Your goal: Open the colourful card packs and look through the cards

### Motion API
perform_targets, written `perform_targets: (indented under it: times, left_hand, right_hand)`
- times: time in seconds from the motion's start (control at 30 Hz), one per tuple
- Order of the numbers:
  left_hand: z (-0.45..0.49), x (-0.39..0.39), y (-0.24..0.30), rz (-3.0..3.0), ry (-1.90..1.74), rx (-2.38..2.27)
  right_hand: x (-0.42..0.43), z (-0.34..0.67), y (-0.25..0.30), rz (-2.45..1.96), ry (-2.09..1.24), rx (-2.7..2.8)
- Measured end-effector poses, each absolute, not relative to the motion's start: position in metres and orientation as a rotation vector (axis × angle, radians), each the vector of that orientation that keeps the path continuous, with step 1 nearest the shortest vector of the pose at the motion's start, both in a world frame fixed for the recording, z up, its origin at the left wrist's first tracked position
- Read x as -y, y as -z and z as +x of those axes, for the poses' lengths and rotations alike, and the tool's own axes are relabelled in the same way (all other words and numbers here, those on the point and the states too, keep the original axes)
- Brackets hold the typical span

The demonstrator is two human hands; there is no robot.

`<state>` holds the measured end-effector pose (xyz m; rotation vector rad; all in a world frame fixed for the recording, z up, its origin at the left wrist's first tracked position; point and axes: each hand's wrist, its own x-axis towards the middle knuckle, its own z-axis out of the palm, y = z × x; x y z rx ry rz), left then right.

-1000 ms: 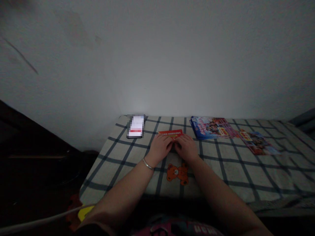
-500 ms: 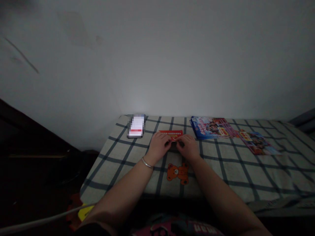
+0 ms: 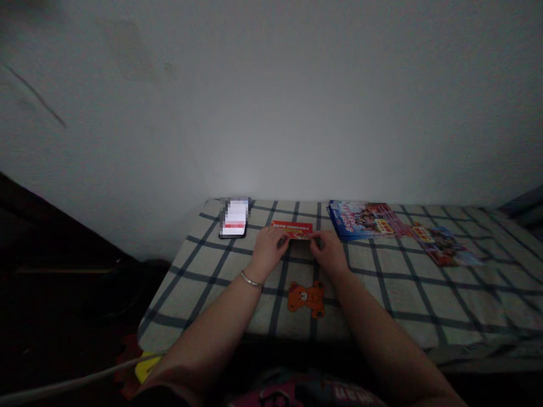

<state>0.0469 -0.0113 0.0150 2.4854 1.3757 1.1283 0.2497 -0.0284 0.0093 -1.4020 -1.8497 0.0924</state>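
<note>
A small red printed paper (image 3: 299, 229) with white lettering is held just over the checked tablecloth (image 3: 282, 305). My left hand (image 3: 270, 247) pinches its near left part, thumb and fingers closed on the edge. At the near right corner, my right hand (image 3: 328, 250) grips it the same way. A stretch of the paper's near edge shows between the two hands. Whether it is a single sheet or folded, I cannot tell. A silver bracelet (image 3: 251, 279) circles my left wrist. Below the hands lies an orange bear figure (image 3: 306, 298), flat on the cloth.
A phone (image 3: 235, 217) with a lit, blurred screen lies at the back left. Right of my hands is a stack of colourful printed leaflets (image 3: 360, 219), with another leaflet (image 3: 445, 244) beyond it. The wall (image 3: 297, 102) rises directly behind the table.
My hands have moved apart along the paper's near edge, the left one leftward and the right one slightly rightward. More of the red face now shows between them.
</note>
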Motion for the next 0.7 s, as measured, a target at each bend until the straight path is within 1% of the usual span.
perform_targets:
  times: [0.27, 0.43, 0.53, 0.7]
  left_hand:
    - [0.041, 0.007, -0.013, 2.401, -1.181, -1.473]
    - [0.035, 0.004, -0.01, 2.377, -1.215, -1.518]
    - [0.036, 0.005, -0.01, 2.419, -1.191, -1.467]
    - [0.044, 0.011, -0.015, 2.546, -1.104, -1.291]
  right_hand:
    - [0.027, 0.255, -0.008, -1.366, -0.064, 1.863]
    - [0.027, 0.258, -0.007, -1.363, 0.02, 1.821]
    - [0.031, 0.254, -0.012, -1.289, 0.096, 1.854]
    - [0.037, 0.242, -0.017, -1.151, 0.154, 2.08]
